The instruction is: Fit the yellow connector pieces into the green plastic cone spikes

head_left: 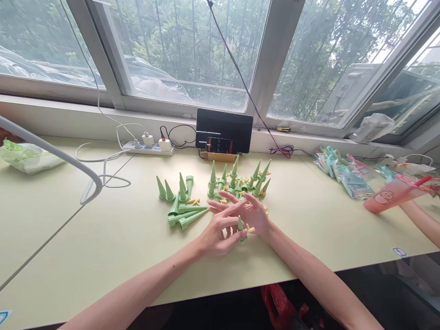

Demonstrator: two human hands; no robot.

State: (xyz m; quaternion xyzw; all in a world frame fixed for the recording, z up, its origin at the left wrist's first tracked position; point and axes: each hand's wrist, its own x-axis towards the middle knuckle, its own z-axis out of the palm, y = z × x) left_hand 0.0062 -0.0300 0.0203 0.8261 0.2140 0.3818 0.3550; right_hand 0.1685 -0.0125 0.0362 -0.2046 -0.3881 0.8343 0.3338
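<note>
Between thumb and forefinger, my left hand (220,234) pinches a small green cone-shaped spike (240,223), its tip pointing up. A yellow valve piece (250,229) sticks out at the side of this spike. My right hand (257,217) is open just behind, fingers stretched out to the left and crossing behind the left fingers. Whether the right palm touches the spike, I cannot tell. Beyond the hands stands a cluster of green spikes (233,170) with yellow pieces among them. To the left, several longer green spikes (193,215) lie flat beside a few upright ones (160,188).
A dark tablet (225,128) with a phone (222,145) before it leans near the window. A power strip (149,147) with cables sits back left. At right are plastic packets (352,181), a pink cup (387,196) and another person's arm (422,220).
</note>
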